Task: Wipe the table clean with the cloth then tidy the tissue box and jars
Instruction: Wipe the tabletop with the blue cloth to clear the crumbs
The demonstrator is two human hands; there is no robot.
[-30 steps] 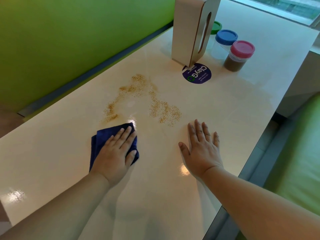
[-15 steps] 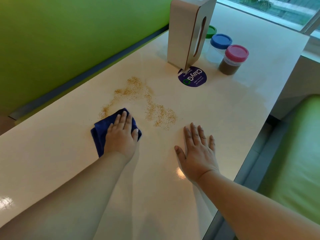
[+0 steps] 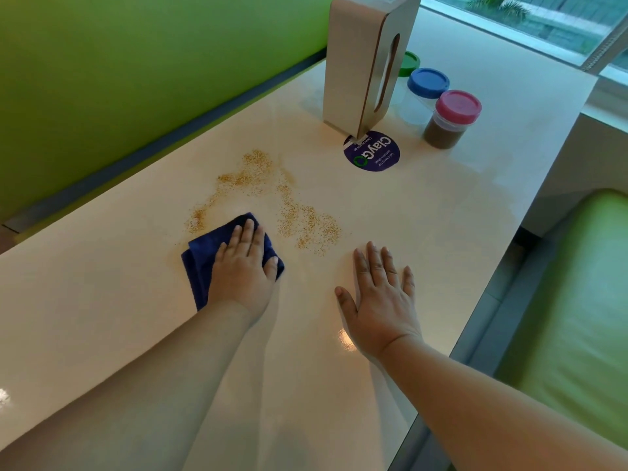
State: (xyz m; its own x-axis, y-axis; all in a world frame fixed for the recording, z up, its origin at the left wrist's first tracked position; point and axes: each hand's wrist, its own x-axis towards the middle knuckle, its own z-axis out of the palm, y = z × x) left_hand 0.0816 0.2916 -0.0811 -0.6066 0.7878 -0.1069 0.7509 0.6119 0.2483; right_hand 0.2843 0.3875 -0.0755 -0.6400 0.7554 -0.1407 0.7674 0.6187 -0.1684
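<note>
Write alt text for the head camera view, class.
A left hand presses a blue cloth beside scattered brown crumbs on a cream table; the right hand rests flat. Behind stand a tissue box and three jars.

Probably a canteen: ClayGo sticker [image 3: 372, 151], green bench [image 3: 574, 300], shared table [image 3: 102, 300].

table [image 3: 441, 232]: glossy cream top, runs along green wall
spill [image 3: 272, 202]: tan grains scattered mid-table
cloth [image 3: 207, 260]: dark blue, folded, flat at near edge of spill
tissue box [image 3: 360, 62]: upright on end, far side
sticker [image 3: 372, 151]: round, purple, at box base
jars [image 3: 445, 120]: three beside box, lids pink, blue, green
</note>
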